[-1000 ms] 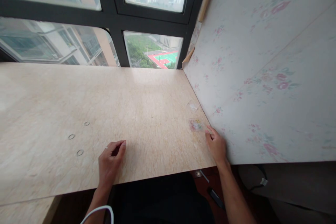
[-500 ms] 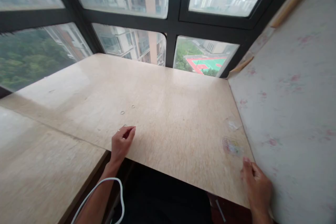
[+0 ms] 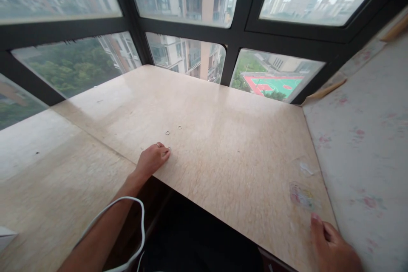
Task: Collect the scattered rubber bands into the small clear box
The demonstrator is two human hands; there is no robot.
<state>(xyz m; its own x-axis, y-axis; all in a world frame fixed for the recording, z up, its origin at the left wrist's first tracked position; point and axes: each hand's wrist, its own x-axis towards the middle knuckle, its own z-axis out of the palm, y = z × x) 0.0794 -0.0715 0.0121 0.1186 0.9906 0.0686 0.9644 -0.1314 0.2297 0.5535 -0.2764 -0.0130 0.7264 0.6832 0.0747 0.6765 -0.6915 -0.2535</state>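
My left hand rests low over the stone-look ledge, thumb and fingers pinched together on a small thin ring that just shows at the fingertips. Two more thin rings, a nearer ring and a farther ring, lie flat on the ledge beyond it. At the lower right, my right hand is closed with thumb against curled fingers; whether anything is inside is hidden. Just beyond its thumb sits a small clear plastic box with coloured bits in it.
A crumpled clear wrapper lies behind the box, beside the papered wall. Dark-framed windows border the ledge. A white cable loops over my left forearm. A white object shows at far left.
My view has turned left, so the scene sits farther right. My left fingertips have come onto the ring that lay just beyond them. My right hand stays closed near the box.
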